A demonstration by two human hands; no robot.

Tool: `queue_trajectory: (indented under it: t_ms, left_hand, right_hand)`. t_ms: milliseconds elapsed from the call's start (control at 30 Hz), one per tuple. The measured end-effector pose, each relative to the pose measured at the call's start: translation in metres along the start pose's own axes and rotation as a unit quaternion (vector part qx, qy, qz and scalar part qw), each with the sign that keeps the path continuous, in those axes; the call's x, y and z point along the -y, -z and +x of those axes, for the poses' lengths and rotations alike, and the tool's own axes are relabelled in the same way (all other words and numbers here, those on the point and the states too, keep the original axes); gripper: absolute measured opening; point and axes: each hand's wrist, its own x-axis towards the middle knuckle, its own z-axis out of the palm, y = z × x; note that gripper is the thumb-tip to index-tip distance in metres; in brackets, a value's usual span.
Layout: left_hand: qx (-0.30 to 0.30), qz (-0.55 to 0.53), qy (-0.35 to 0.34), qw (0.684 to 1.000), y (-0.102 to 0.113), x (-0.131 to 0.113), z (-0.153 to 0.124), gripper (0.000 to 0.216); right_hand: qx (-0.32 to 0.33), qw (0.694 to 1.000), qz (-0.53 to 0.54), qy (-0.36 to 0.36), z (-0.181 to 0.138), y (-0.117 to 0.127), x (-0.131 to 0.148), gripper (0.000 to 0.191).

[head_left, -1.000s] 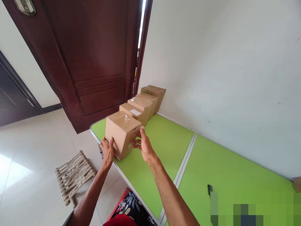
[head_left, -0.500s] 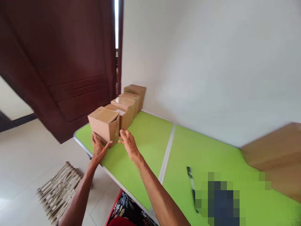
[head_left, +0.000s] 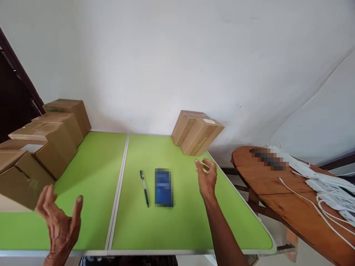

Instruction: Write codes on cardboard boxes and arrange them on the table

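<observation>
My left hand [head_left: 59, 221] hovers over the left part of the green table [head_left: 91, 188], fingers spread and nothing in them. Just beyond it stands the nearest cardboard box [head_left: 30, 181], at the front of a row of several boxes along the left. My right hand [head_left: 207, 176] is raised over the right part of the table, empty, with fingers curved apart. It is nearest to two cardboard boxes [head_left: 201, 136] standing side by side against the wall. Between my hands lie a pen [head_left: 144, 189] and a blue rectangular item [head_left: 163, 188], its face blurred out.
A white seam strip [head_left: 118, 192] crosses the table. The white wall [head_left: 155, 66] rises behind it. At the right, a wooden table [head_left: 266, 181] holds white cables [head_left: 307, 203], power strips and a blurred dark object. A dark door [head_left: 13, 85] edges the far left.
My view has swung to the right. My left hand has come away from the nearest box in the row, and my right hand has moved across to the right side of the table.
</observation>
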Motion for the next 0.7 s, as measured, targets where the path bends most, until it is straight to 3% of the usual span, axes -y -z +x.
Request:
queue_trajectory:
  t_ms: [100,233,333,500,700]
  left_hand:
    - [0.053,-0.033,-0.028,0.998,-0.038,-0.053,0.007,0.094]
    - [0.122,-0.052,0.006,0.991,-0.069,-0.092,0.004,0.08]
    - [0.171,-0.063,0.065,0.981,-0.079,-0.106,-0.006,0.076]
    - [0.21,-0.084,0.117,0.967,-0.082,-0.112,-0.012,0.076]
    - [0.215,-0.091,0.145,0.961,-0.083,-0.111,-0.01,0.079]
  right_hand:
    - [-0.076,0.997,-0.029,-0.002,0.057,0.007,-0.018,0.138]
    - [-0.079,0.996,-0.045,0.0,0.113,-0.014,-0.033,0.168]
    - [-0.066,0.996,-0.056,0.01,0.139,-0.036,-0.044,0.17]
    - [-0.076,0.994,-0.079,0.002,0.156,-0.062,-0.063,0.166]
    - [-0.083,0.994,-0.075,-0.017,0.153,-0.06,-0.069,0.15]
